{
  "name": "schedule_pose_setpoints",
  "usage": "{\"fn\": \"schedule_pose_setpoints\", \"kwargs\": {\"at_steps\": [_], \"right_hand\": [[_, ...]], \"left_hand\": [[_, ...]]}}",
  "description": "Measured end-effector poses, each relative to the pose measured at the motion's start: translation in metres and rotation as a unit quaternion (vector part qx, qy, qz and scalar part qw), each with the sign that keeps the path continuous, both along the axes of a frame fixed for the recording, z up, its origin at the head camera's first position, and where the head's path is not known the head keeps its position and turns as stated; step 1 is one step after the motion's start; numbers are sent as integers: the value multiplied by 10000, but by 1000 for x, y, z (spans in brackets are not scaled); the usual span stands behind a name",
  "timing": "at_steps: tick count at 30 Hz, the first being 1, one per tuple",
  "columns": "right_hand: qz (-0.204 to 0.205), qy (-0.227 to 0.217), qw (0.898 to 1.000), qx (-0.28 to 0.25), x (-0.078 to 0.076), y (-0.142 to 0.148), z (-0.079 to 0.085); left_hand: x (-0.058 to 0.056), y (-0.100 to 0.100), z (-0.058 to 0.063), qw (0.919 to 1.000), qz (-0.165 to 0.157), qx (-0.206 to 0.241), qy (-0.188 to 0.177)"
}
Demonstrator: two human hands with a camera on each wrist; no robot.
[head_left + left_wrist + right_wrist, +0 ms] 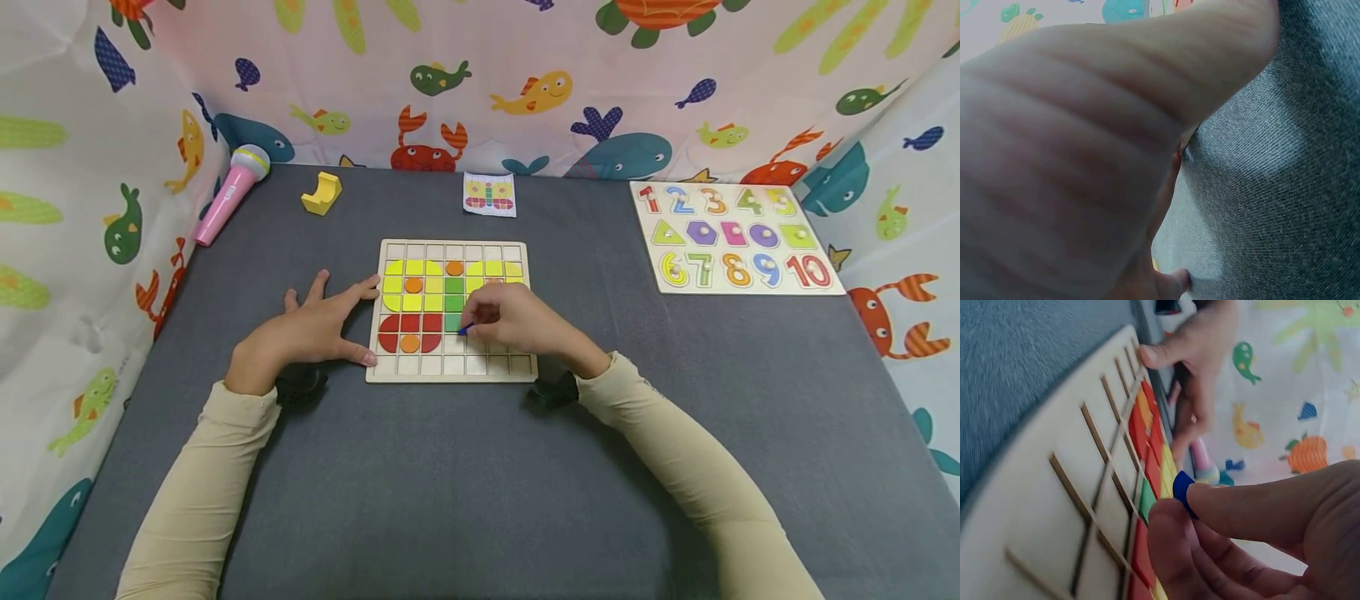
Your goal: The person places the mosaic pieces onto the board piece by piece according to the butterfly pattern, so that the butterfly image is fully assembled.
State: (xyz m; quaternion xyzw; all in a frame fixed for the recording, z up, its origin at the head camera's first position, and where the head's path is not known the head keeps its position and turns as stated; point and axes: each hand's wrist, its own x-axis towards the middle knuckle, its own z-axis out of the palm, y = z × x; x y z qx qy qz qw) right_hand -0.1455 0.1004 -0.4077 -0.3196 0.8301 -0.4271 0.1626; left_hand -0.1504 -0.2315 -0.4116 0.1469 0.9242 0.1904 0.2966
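Note:
A wooden grid board [455,367] lies on the table, with yellow tiles [393,283], red tiles [431,323], green tiles [453,303] and orange round pieces [454,268] in its squares. My left hand [303,323] has its fingers spread, and its thumb and a fingertip touch the board's left edge. Between thumb and forefinger, my right hand [517,318] pinches a small blue piece [1183,492] just below the green column. That hand covers part of the board's right half in the head view. The left wrist view shows mostly the left hand's blurred palm side.
Behind the board lie a printed pattern card [489,195] and a yellow curved block [322,194]. A pink toy microphone [231,197] sits at the back left. On the right is a number and shape puzzle board [712,282]. Patterned cloth [360,83] borders the back and sides.

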Motion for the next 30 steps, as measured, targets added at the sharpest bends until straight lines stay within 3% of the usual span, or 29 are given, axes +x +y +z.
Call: {"fn": "schedule_pose_setpoints", "kwargs": {"at_steps": [7,14,30], "right_hand": [[298,348,9980,434,5,-19,-6],[220,898,9925,798,8,-27,-8],[350,973,9906,897,6,-21,-10]], "left_hand": [[1,0,-2,9999,-43,47,150],[4,0,2,9996,-40,150,246],[3,1,1,9996,-42,143,241]]}}
